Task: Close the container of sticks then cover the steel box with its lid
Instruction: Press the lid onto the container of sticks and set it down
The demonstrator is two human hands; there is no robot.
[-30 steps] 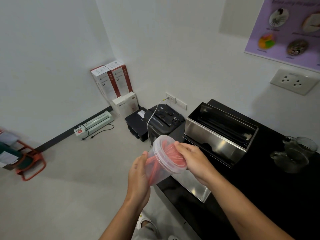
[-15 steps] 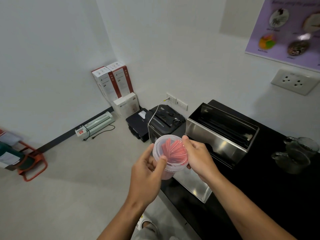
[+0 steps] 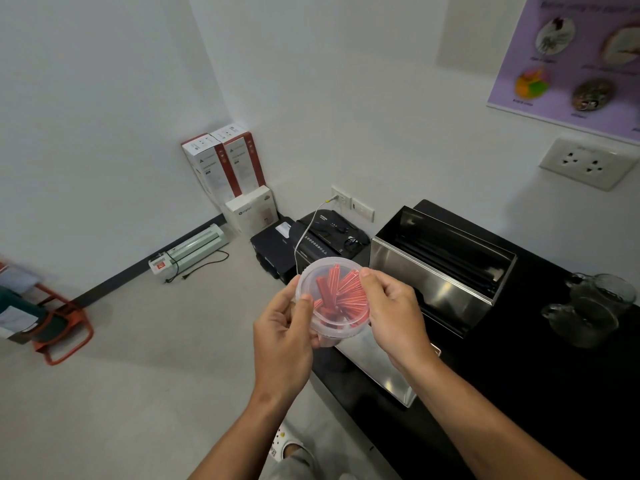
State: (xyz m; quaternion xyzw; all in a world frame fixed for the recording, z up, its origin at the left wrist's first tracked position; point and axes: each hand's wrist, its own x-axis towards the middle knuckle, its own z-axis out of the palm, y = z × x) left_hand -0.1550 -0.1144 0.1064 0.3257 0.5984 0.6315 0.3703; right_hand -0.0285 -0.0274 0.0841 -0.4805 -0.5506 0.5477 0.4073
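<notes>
A clear round plastic container [image 3: 334,299] full of red sticks is held upright between both hands, its clear lid lying on top. My left hand [image 3: 282,336] grips its left side with the thumb on the lid's rim. My right hand [image 3: 394,315] grips the right side, thumb on the rim. Behind them the open steel box [image 3: 440,268] stands on the black counter [image 3: 519,393]. A flat steel lid [image 3: 377,367] lies on the counter's near edge, partly hidden by my right hand.
Two glass pitchers [image 3: 595,308] stand at the counter's right. On the floor lie a black shredder [image 3: 325,242], a printer [image 3: 273,247], white boxes [image 3: 225,164], a laminator [image 3: 188,252] and an orange chair [image 3: 52,323].
The container has turned from tilted sideways to upright, top facing me. My left hand moved from under it to its left side, thumb now on the lid's rim.
</notes>
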